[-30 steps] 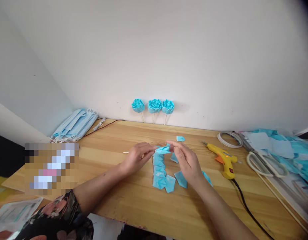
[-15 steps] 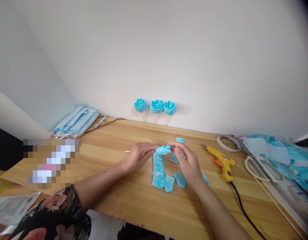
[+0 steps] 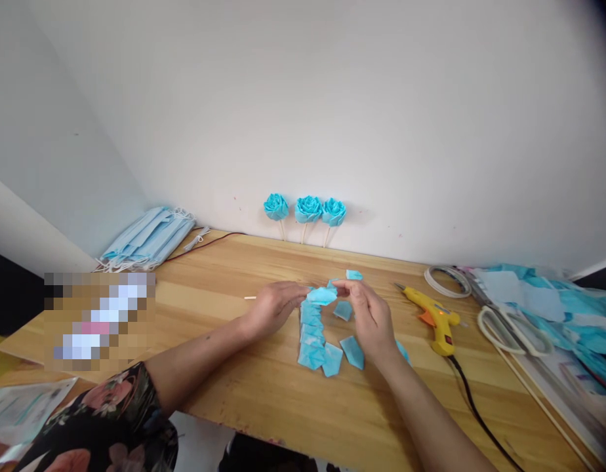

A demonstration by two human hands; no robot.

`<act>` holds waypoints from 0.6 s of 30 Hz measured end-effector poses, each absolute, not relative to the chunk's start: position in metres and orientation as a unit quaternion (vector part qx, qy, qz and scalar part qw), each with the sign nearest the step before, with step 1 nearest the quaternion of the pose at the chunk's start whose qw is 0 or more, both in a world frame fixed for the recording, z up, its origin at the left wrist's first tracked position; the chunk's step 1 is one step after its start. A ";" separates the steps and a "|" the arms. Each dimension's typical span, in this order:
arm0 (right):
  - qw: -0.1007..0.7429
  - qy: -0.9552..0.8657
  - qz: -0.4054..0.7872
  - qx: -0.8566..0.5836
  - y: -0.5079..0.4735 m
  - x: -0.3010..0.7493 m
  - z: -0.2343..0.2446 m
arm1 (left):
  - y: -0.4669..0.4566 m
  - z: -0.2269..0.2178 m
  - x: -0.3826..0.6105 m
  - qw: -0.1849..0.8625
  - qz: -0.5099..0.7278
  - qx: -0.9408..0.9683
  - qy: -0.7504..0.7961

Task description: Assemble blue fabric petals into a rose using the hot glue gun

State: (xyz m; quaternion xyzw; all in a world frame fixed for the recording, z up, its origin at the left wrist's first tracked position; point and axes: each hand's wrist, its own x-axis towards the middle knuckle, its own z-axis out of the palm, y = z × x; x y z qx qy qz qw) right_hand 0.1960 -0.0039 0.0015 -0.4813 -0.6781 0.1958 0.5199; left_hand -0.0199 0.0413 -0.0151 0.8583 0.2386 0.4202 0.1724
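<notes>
Packet (image 3: 31,408) lies left; hands (image 3: 272,311) touch blue piece (image 3: 322,297).

White-handled scissors (image 3: 510,326) are laid right of the yellow glue gun (image 3: 439,319), a white ring (image 3: 443,290) is set behind it, and face masks (image 3: 148,239) are piled far to its left.

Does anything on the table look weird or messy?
Nothing looks spilled. The blue sheets at the right look messiest, heaped loosely near the scissors. Also, a blocky blur at the left hides whatever lies there.
</notes>
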 end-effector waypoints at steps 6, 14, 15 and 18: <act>0.508 -0.716 0.116 -0.465 -0.006 0.193 0.006 | 0.040 -0.013 -0.018 0.169 0.424 0.851 0.260; 0.468 -0.771 0.011 -0.431 -0.005 0.185 0.008 | 0.039 -0.020 -0.015 0.186 0.442 0.836 0.268; 0.462 -0.774 0.004 -0.432 -0.005 0.185 0.008 | 0.038 -0.021 -0.015 0.187 0.442 0.836 0.267; 0.449 -0.778 -0.009 -0.440 -0.005 0.185 0.006 | 0.037 -0.021 -0.014 0.185 0.444 0.836 0.264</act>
